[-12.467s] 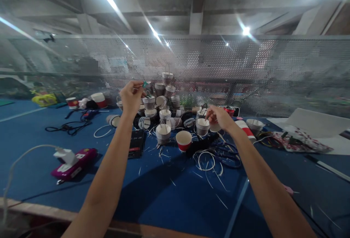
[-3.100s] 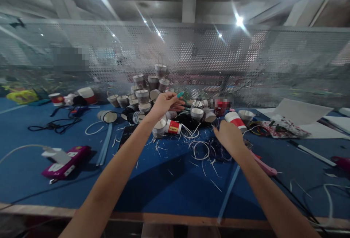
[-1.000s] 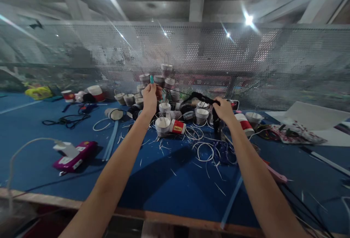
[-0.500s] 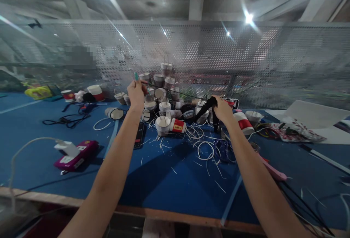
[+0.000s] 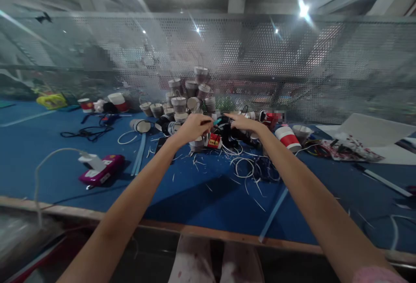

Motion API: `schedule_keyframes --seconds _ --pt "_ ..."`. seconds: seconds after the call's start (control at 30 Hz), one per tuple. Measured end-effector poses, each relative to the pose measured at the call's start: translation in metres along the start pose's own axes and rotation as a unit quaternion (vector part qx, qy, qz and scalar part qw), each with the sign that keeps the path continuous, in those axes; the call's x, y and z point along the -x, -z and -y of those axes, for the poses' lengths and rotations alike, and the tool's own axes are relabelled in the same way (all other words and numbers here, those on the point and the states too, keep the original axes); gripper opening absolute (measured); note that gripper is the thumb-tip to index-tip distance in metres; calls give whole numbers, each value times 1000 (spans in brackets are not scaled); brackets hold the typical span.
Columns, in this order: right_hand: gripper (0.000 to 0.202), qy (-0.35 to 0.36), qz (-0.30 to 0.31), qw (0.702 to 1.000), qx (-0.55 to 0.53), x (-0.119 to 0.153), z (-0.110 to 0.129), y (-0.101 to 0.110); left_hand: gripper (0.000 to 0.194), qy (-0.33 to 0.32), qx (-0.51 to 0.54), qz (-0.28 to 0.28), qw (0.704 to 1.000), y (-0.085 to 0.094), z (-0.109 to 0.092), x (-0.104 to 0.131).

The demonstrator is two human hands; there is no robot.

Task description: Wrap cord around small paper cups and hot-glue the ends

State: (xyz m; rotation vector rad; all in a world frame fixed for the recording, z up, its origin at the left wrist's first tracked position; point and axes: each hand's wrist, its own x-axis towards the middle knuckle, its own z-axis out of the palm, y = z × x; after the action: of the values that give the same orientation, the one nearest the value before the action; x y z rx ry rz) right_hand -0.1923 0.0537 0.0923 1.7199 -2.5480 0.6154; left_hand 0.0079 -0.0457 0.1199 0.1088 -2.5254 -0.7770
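My left hand (image 5: 195, 128) is closed in a pinch around a thin teal tool (image 5: 217, 121), whose tip points right toward my other hand. My right hand (image 5: 244, 124) is bent over a dark, soft-looking black strip (image 5: 240, 135), with its fingers at the strip's upper part; the exact grip is partly hidden. Below the hands lie a red-and-white paper cup (image 5: 214, 141) on its side and loops of white cord (image 5: 243, 167). Behind my left hand, several whitish cups (image 5: 178, 104) with wire loops are piled up.
At left are a purple power bank (image 5: 105, 171) with a white plug, and a black cable (image 5: 86, 133). A red-and-white cup (image 5: 287, 139) and white sheets (image 5: 377, 133) are at right. White offcuts litter the blue table (image 5: 195, 203). A perforated metal screen (image 5: 243, 57) stands behind.
My left hand has come down and to the right with the teal tool, close to my right hand. My right hand has shifted left, and the black strip has dropped lower with it.
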Motion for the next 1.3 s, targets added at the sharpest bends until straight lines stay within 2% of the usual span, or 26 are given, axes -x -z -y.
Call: schedule_keyframes --seconds 0.07,0.13,0.2,0.27,0.33,0.4,0.5,0.57,0.63,0.7,0.77,0.83,0.9,0.97,1.03,1.07,1.2,1.3 --pt "50 -7 -1 1000 -12 7 6 1 23 14 29 29 999 -10 6 11" --pt "39 -27 -31 999 -12 19 9 1 22 32 60 61 996 -21 16 20" --pt "34 -61 -105 993 3 33 7 1 22 63 96 87 990 -33 28 26" --pt "30 -83 -200 975 37 48 1 3 24 87 128 86 984 -44 39 29" --pt "28 -67 -273 956 80 65 -9 6 23 75 157 71 982 -51 46 30" --pt "28 -16 -288 952 99 83 -18 10 20 44 182 63 980 -52 48 31" --pt "24 73 -223 971 51 109 -20 12 16 30 203 89 975 -44 44 34" --pt "18 118 -129 985 -6 122 -9 8 15 49 209 100 972 -37 40 38" --pt "16 143 -62 986 -55 132 12 0 13 82 218 74 970 -31 38 43" --pt "17 166 -50 980 -94 137 38 -12 13 117 233 13 965 -28 38 48" --pt "15 192 -18 976 -100 138 64 -25 15 136 243 -77 957 -25 40 52" --pt "14 207 12 975 -75 134 85 -40 18 128 247 -160 947 -21 42 54" --pt "24 188 21 982 -18 123 101 -58 21 110 256 -211 937 -16 42 53" --pt "38 124 43 990 56 106 109 -77 23 97 272 -225 931 -12 41 49" --pt "42 52 61 991 109 88 112 -96 23 90 284 -226 927 -9 38 45" --pt "41 40 58 991 117 81 113 -104 23 87 286 -222 928 -8 36 42" --pt "28 66 59 990 113 70 115 -122 20 65 274 -198 939 -5 31 34" --pt "19 130 65 984 102 77 115 -111 22 59 275 -206 937 -2 31 27"
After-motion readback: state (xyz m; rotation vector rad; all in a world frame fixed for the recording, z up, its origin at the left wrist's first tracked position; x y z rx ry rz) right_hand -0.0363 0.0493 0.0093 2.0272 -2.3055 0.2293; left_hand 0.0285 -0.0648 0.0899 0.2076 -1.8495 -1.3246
